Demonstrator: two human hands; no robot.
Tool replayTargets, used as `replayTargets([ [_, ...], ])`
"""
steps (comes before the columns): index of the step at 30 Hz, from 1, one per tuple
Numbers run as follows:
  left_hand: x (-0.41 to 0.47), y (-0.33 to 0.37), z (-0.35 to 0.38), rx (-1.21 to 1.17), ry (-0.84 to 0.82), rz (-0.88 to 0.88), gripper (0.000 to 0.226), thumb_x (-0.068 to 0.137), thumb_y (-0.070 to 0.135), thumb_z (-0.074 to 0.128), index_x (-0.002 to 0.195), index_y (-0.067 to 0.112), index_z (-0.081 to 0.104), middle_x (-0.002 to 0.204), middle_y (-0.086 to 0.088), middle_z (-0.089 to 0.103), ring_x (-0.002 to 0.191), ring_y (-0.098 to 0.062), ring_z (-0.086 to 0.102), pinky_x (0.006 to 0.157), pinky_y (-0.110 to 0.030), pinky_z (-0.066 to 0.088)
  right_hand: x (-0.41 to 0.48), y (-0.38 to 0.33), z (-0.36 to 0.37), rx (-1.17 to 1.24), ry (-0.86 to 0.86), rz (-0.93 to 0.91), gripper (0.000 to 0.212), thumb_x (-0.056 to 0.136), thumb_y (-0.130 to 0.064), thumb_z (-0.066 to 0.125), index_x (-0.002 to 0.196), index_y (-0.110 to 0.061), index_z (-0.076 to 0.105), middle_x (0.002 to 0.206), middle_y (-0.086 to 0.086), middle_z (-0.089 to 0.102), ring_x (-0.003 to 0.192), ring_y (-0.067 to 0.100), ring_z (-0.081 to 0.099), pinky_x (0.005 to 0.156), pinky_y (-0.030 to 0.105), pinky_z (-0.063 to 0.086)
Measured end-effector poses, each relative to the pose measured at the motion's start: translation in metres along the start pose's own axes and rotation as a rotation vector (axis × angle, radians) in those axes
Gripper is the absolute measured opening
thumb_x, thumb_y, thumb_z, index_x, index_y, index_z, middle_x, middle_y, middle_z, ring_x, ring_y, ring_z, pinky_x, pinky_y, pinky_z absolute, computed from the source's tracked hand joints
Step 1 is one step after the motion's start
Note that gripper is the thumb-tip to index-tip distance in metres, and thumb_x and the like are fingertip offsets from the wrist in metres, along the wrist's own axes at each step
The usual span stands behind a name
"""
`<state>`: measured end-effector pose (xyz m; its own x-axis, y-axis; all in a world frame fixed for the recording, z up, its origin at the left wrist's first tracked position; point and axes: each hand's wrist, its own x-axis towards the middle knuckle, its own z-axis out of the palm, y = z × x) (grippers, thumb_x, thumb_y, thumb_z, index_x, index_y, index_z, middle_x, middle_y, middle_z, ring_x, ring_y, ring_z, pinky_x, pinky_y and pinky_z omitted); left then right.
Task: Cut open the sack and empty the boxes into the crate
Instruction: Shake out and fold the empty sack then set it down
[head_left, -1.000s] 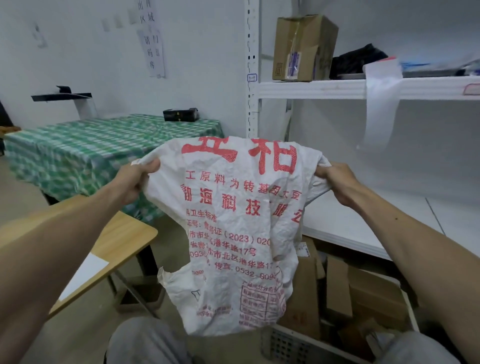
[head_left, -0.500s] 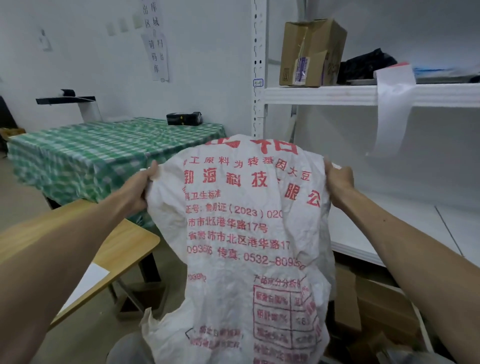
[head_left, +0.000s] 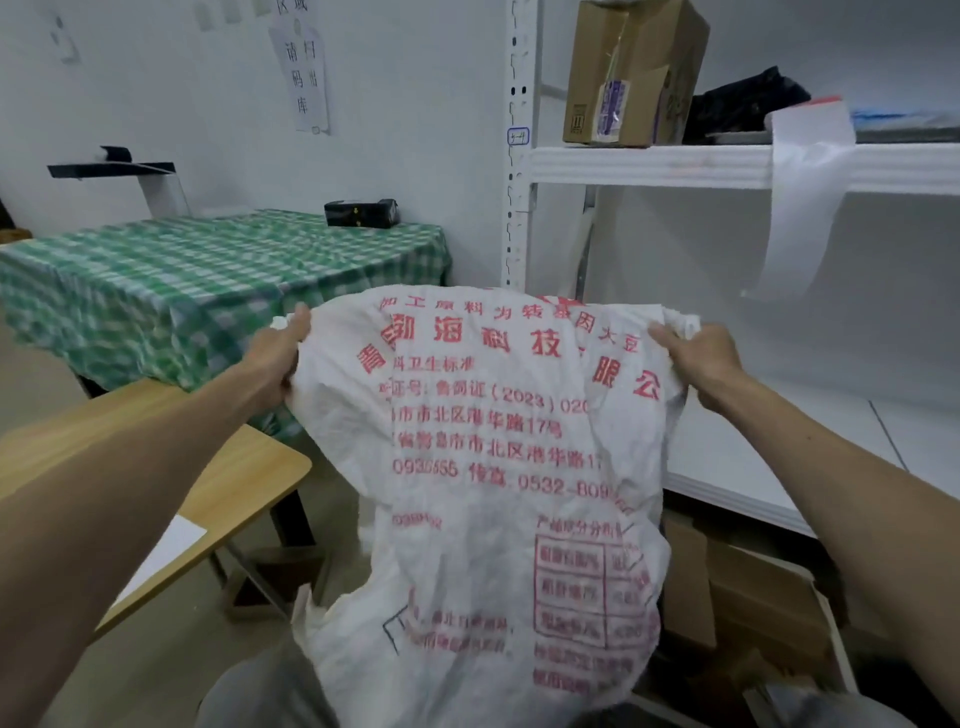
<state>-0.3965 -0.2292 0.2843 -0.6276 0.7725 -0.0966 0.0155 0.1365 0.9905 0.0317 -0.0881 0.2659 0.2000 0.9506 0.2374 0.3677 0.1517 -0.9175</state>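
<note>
A limp white woven sack (head_left: 498, 467) with red print hangs in front of me, held up by its top corners. My left hand (head_left: 278, 358) grips the left corner and my right hand (head_left: 698, 364) grips the right corner. Brown cardboard boxes (head_left: 753, 603) lie low at the right in a crate whose white rim (head_left: 831, 618) shows beside them; the sack hides most of it.
A wooden desk (head_left: 156, 467) with a white sheet stands at my left. Behind it is a table under a green checked cloth (head_left: 208, 280) bearing a black box (head_left: 361, 213). A white shelf rack (head_left: 649, 166) at the right carries a cardboard box (head_left: 631, 73).
The sack has dropped lower and its top has folded away, hiding the large red characters. Both hands moved down a little while keeping hold of the corners.
</note>
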Motion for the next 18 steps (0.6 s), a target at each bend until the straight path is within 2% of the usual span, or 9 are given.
replayTargets([
  [2,0.002,-0.003,0.002,0.047,0.057,0.038,0.054,0.092,0.06,0.051,0.095,0.009,0.064,0.097,-0.012,0.071,0.096,-0.034,0.067,0.085,-0.051,0.055,-0.003,-0.001,0.007,-0.139,0.029,-0.066,0.037,0.088,-0.036,0.066,0.086,0.001,0.06,0.089,0.013,0.061,0.079,0.026,0.054,0.066,0.031,0.037],
  [4,-0.001,-0.003,0.012,-0.013,0.045,0.039,0.054,0.093,0.061,0.046,0.097,0.01,0.063,0.09,-0.008,0.069,0.091,-0.031,0.067,0.075,-0.041,0.055,-0.004,-0.005,0.018,-0.137,0.017,-0.08,0.035,0.092,-0.034,0.061,0.081,-0.001,0.056,0.084,0.013,0.057,0.077,0.025,0.051,0.067,0.031,0.036],
  [6,-0.008,-0.002,0.019,-0.157,-0.107,-0.025,0.051,0.092,0.065,0.044,0.099,0.018,0.064,0.093,-0.003,0.071,0.088,-0.025,0.067,0.077,-0.039,0.053,0.001,-0.012,0.025,0.019,0.005,-0.011,0.034,0.093,-0.033,0.06,0.088,0.0,0.058,0.089,0.011,0.058,0.081,0.023,0.052,0.07,0.03,0.038],
  [8,-0.013,-0.006,0.014,-0.271,-0.375,-0.038,0.046,0.085,0.057,0.06,0.105,0.018,0.073,0.105,-0.005,0.074,0.096,-0.024,0.071,0.08,-0.042,0.057,0.009,-0.018,0.026,0.193,-0.018,0.086,0.032,0.095,-0.03,0.058,0.1,0.001,0.062,0.094,0.009,0.059,0.088,0.019,0.052,0.073,0.029,0.038],
  [9,-0.016,-0.012,0.01,-0.309,-0.498,-0.035,0.042,0.078,0.045,0.075,0.107,0.015,0.075,0.112,-0.008,0.073,0.102,-0.025,0.07,0.081,-0.041,0.059,0.016,-0.018,0.025,0.239,-0.036,0.144,0.027,0.097,-0.024,0.054,0.102,0.001,0.063,0.096,0.01,0.06,0.092,0.018,0.048,0.074,0.028,0.036],
  [11,-0.015,-0.033,0.008,-0.248,-0.658,-0.051,0.065,0.057,0.012,0.092,0.118,0.008,0.068,0.123,-0.014,0.068,0.112,-0.028,0.066,0.085,-0.04,0.058,0.024,-0.02,0.022,0.238,-0.057,0.229,0.028,0.101,-0.013,0.043,0.117,0.004,0.058,0.119,0.018,0.06,0.097,0.017,0.04,0.072,0.021,0.029],
  [13,-0.017,-0.057,0.01,-0.087,-0.6,-0.067,0.068,0.056,-0.01,0.083,0.119,0.006,0.064,0.121,-0.015,0.068,0.105,-0.026,0.069,0.082,-0.036,0.059,0.026,-0.022,0.019,0.209,-0.073,0.255,0.037,0.103,-0.01,0.037,0.133,0.009,0.045,0.138,0.023,0.048,0.099,0.015,0.037,0.067,0.016,0.026],
  [16,-0.012,-0.082,0.01,-0.082,-0.298,-0.088,0.042,0.068,-0.007,0.076,0.108,0.0,0.066,0.119,-0.016,0.068,0.096,-0.027,0.07,0.091,-0.04,0.055,0.034,-0.012,0.02,0.193,-0.134,0.212,0.032,0.1,-0.016,0.048,0.127,0.0,0.055,0.107,0.016,0.061,0.106,0.016,0.05,0.07,0.021,0.037],
  [18,-0.007,-0.084,0.01,-0.185,-0.197,-0.107,0.02,0.084,0.005,0.071,0.102,0.0,0.064,0.117,-0.015,0.067,0.095,-0.023,0.065,0.092,-0.039,0.049,0.038,-0.002,0.02,0.116,-0.109,0.126,0.036,0.093,-0.033,0.059,0.112,-0.003,0.063,0.1,0.008,0.063,0.095,0.02,0.058,0.071,0.023,0.046],
])
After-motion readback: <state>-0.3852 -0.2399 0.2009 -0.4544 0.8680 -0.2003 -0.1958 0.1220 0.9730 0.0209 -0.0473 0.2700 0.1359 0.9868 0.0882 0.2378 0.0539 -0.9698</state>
